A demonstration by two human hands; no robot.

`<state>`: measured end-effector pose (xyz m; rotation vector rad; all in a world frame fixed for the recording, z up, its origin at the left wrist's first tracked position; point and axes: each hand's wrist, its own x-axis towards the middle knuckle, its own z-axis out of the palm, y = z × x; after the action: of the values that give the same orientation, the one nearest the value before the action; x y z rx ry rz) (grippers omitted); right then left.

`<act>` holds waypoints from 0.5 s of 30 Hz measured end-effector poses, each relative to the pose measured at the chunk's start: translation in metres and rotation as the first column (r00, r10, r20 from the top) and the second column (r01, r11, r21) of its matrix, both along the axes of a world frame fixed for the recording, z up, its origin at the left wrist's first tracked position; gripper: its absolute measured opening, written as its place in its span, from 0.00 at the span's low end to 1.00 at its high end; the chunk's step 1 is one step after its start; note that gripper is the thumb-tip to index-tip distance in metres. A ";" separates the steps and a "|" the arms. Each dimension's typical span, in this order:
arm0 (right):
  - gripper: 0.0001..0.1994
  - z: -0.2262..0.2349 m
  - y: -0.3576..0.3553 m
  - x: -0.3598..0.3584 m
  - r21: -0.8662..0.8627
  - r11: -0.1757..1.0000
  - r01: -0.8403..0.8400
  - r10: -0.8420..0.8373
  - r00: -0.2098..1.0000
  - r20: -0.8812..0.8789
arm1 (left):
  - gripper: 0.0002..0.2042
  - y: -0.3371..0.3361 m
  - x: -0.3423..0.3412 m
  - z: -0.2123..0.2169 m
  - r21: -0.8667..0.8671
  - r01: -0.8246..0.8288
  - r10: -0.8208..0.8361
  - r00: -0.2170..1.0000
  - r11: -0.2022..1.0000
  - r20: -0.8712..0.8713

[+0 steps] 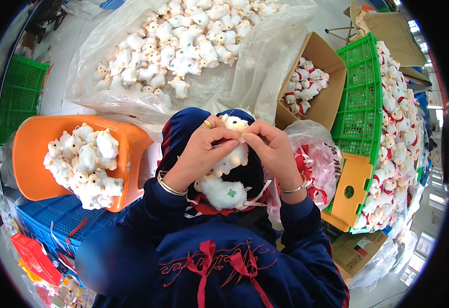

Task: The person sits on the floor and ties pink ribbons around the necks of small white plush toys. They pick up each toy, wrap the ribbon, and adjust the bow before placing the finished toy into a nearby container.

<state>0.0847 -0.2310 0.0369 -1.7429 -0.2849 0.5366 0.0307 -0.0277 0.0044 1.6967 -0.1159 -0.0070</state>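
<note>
Above my lap, a small white plush sheep [238,156] with a cream head faces up between my hands. My left hand [207,146] and my right hand [273,150] pinch together at its neck, thumbs and forefingers closed on a thin pale pink ribbon [242,139]. The fingers cover most of that ribbon. Closer to my body, a second plush sheep [223,193] with a small green patch lies on my lap. Red cloth and pale ribbon ends [259,201] show beside it.
Many plush sheep [183,46] lie on a plastic sheet [265,66] ahead. More fill an orange chair [27,159] at left. At right are a cardboard box [332,72], a bag of red pieces [319,169], and a green crate [358,102] beside piled red-scarfed sheep.
</note>
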 end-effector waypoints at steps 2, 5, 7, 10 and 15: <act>0.08 -0.002 -0.008 0.003 0.013 0.996 0.093 -0.092 0.994 -0.057 | 0.06 0.000 0.000 0.003 -0.006 -0.006 0.006 0.999 1.000 -0.050; 0.12 -0.004 -0.024 0.017 0.135 0.969 0.209 -0.211 0.978 -0.004 | 0.04 -0.003 -0.002 0.004 -0.050 -0.048 0.046 0.998 0.998 -0.050; 0.15 -0.001 -0.030 0.021 0.066 0.988 0.138 -0.140 0.990 0.029 | 0.05 -0.003 -0.003 0.000 -0.014 -0.071 0.071 0.997 0.997 -0.030; 0.16 -0.008 -0.034 0.020 0.028 0.982 0.185 -0.186 0.981 0.059 | 0.05 -0.004 -0.005 -0.002 -0.005 -0.083 0.082 0.996 0.997 -0.027; 0.16 -0.030 -0.053 0.015 0.035 0.860 0.508 -0.500 0.829 0.250 | 0.05 -0.009 -0.014 -0.010 -0.030 -0.128 0.128 0.992 0.991 0.003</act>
<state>0.0993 -0.2836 0.0068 -1.8276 0.0195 -0.0704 0.0165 -0.0363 -0.0058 1.6717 -0.0103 0.0947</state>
